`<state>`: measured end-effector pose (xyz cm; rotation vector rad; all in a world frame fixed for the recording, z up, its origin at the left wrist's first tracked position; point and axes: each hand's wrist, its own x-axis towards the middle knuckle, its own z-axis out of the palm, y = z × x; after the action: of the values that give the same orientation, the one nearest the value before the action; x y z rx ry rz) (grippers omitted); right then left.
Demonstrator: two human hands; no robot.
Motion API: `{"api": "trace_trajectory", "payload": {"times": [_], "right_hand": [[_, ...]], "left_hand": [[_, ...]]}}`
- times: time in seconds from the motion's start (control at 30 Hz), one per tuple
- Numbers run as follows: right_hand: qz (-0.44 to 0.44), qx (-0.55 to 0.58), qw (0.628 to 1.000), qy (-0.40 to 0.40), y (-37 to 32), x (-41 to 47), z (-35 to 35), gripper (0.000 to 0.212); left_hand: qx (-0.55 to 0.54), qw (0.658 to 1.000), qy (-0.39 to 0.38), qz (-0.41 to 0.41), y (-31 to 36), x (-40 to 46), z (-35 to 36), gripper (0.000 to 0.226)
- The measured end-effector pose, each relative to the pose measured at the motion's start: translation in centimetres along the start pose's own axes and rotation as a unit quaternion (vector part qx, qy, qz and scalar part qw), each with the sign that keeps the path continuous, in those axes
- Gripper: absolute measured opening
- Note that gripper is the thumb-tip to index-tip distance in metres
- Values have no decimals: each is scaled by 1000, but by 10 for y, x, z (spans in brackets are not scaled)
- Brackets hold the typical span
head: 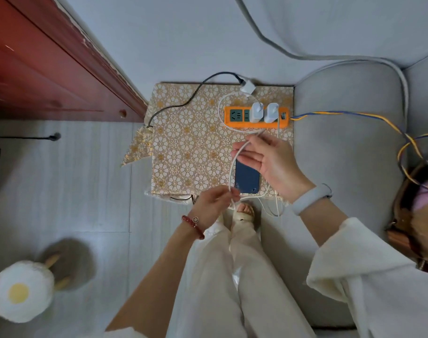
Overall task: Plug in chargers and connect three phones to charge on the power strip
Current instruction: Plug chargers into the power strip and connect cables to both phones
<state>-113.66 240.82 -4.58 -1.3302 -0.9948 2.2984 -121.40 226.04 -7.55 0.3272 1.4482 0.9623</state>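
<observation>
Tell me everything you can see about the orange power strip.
The orange power strip is a long plastic-looking bar lying flat near the far right corner of the floral-covered table. Two white chargers stand plugged into its right half; the grey sockets on its left half are free. A small switch sits near its right end, where a blue-and-yellow cord leaves toward the sofa. White cable runs down from the chargers toward the hands.
</observation>
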Motion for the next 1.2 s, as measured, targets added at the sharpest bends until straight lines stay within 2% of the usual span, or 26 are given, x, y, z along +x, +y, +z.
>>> {"api": "trace_trajectory", "payload": {"times": [0.1,0.17,0.23,0.37,0.47,0.53,0.57,0.63,0.7,0.77,0.8,0.83,0.9,0.97,1.03,1.1,1.13,1.2], "right_hand": [[42,-106,993,-11,22,-7,-3,22],[91,-200,974,-61,46,-20,-5,21],[128,-272,946,-126,67,-36,-7,22],[99,-423,883,-177,84,-56,-23,31],[108,-534,821,-171,82,-51,-53,25],[116,-597,778,-160,76,-46,-76,22],[114,-614,767,-146,72,-44,-86,23],[107,-616,773,-113,62,-42,-98,22],[88,-607,783,-105,56,-42,-98,18],[61,-594,794,-114,53,-44,-85,17],[46,-584,801,-120,53,-45,-76,16],[33,-576,807,-127,53,-45,-68,15],[8,-558,818,-141,55,-46,-51,17],[-18,-529,836,-144,55,-47,-38,16],[-31,-500,854,-142,53,-49,-33,13],[-23,-488,862,-140,50,-52,-37,13],[-16,-490,861,-137,47,-53,-44,12],[3,-532,836,-137,39,-56,-62,20]], "left_hand": [[-166,984,57,-5,8,-2,-7,23],[-255,964,70,19,14,-3,-21,26],[-296,950,87,41,20,-5,-35,27],[-300,934,192,33,18,-9,-53,26],[-260,916,305,10,7,-7,-69,27],[-207,914,349,-14,-2,-7,-77,27],[-185,916,355,-33,-8,-8,-78,26],[-115,930,340,-79,-17,-9,-78,24],[16,939,317,-133,-23,-9,-75,25],[212,912,315,-154,-28,-9,-68,38],[272,903,314,-112,-30,-10,-62,48],[299,906,298,-37,-30,-13,-53,55],[325,919,199,101,-27,-18,-32,57],[385,907,78,149,-26,-20,-14,52],[404,899,32,165,-24,-18,-8,38],[343,924,63,159,-22,-17,-11,26],[305,935,108,146,-23,-17,-15,22],[209,943,239,101,-26,-17,-27,22]]}}
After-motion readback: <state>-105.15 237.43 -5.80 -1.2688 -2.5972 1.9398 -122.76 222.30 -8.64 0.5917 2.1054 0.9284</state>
